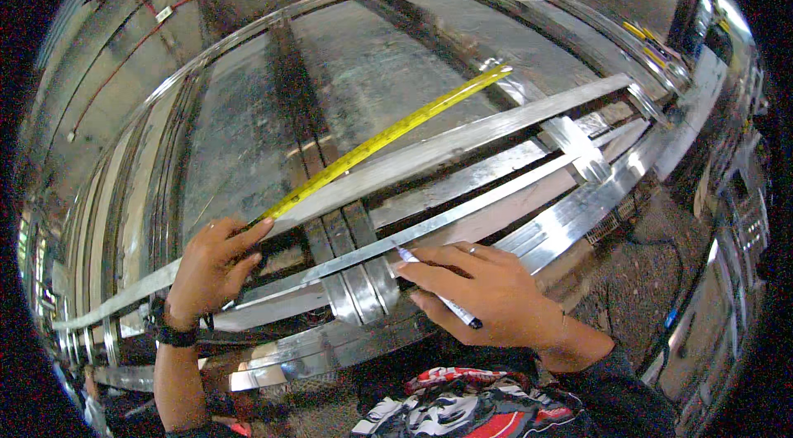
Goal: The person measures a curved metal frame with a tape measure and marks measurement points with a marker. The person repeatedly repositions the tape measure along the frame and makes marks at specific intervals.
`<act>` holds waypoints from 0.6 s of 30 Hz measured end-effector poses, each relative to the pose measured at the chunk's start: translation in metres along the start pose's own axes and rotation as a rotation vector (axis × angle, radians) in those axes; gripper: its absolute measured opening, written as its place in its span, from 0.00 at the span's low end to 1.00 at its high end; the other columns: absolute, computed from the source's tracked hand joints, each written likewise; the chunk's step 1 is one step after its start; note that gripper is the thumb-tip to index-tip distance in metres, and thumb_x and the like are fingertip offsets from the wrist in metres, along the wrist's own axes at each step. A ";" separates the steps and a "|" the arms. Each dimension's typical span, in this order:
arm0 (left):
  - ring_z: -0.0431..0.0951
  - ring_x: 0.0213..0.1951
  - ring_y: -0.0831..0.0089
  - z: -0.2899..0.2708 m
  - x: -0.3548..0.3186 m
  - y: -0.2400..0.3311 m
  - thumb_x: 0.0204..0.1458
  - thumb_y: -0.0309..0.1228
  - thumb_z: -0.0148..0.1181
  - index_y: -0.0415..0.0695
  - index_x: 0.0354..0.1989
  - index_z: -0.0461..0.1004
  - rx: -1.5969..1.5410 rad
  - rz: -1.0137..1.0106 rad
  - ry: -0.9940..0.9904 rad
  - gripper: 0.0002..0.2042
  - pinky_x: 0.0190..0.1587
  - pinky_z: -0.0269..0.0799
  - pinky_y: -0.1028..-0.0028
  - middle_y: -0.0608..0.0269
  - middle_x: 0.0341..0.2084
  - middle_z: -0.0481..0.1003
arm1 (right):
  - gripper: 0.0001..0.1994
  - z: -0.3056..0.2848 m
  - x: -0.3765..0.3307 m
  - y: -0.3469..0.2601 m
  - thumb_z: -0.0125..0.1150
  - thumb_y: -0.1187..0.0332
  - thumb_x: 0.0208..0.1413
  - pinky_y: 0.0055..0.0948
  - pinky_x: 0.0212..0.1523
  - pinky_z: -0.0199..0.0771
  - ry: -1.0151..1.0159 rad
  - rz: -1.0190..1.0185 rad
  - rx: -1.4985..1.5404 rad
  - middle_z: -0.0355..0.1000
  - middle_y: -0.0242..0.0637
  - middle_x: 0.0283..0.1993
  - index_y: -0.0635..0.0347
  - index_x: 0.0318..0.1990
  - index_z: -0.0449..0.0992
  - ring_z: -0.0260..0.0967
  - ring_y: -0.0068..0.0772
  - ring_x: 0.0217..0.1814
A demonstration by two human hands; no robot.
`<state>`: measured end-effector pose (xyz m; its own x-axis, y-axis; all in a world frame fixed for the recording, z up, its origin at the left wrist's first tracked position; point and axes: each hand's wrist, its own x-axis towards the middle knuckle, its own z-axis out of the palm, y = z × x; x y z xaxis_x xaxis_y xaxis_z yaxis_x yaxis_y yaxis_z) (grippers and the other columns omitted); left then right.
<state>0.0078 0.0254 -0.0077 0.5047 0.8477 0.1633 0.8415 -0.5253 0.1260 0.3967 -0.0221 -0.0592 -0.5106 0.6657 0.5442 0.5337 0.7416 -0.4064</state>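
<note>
A yellow tape measure [388,135] has its blade drawn out from my left hand [213,268] toward the far right, above a long silver metal bar [471,134]. The fingers of that hand are closed at the blade's near end; the case is mostly hidden. My right hand [491,289] grips a white marker pen [458,310] with a dark end. The pen's tip points away from me, at the edge of a narrower metal strip [454,219] nearer to me. Whether it touches the strip I cannot tell.
Under the bars lies a large metal frame with dark crossbars [297,99] and grey panels [363,49]. A broad shiny rail [570,223] runs along its near side. Thin yellow items [644,37] lie at the far right corner. A red cable [107,99] crosses the floor at left.
</note>
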 end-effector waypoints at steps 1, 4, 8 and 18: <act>0.79 0.46 0.46 -0.002 0.001 0.000 0.55 0.28 0.69 0.50 0.66 0.81 -0.010 -0.013 -0.002 0.26 0.51 0.76 0.54 0.49 0.45 0.80 | 0.19 -0.002 0.000 0.003 0.73 0.66 0.62 0.41 0.50 0.85 0.028 -0.011 0.031 0.82 0.42 0.56 0.53 0.60 0.82 0.83 0.46 0.50; 0.80 0.45 0.46 -0.002 -0.002 -0.001 0.53 0.26 0.71 0.49 0.64 0.82 0.012 0.013 0.044 0.26 0.50 0.76 0.54 0.48 0.45 0.80 | 0.19 -0.016 -0.006 0.013 0.73 0.67 0.61 0.40 0.49 0.85 0.090 0.011 0.022 0.82 0.43 0.56 0.54 0.60 0.82 0.84 0.48 0.50; 0.81 0.45 0.46 0.002 -0.001 -0.002 0.50 0.24 0.72 0.49 0.64 0.82 -0.014 0.017 0.063 0.28 0.50 0.77 0.55 0.48 0.45 0.81 | 0.19 -0.038 -0.027 0.037 0.73 0.70 0.60 0.39 0.50 0.86 0.179 0.128 -0.057 0.83 0.46 0.53 0.55 0.59 0.82 0.84 0.50 0.50; 0.78 0.45 0.44 0.014 -0.006 -0.013 0.48 0.22 0.72 0.44 0.67 0.78 0.093 0.009 0.036 0.32 0.50 0.74 0.52 0.44 0.42 0.77 | 0.09 -0.129 -0.093 0.142 0.72 0.76 0.62 0.28 0.42 0.80 0.764 0.644 0.201 0.80 0.32 0.40 0.59 0.46 0.78 0.79 0.22 0.41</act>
<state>-0.0036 0.0281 -0.0240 0.5068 0.8387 0.1994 0.8519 -0.5226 0.0330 0.6072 0.0107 -0.0725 0.4381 0.7643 0.4731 0.3962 0.3083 -0.8649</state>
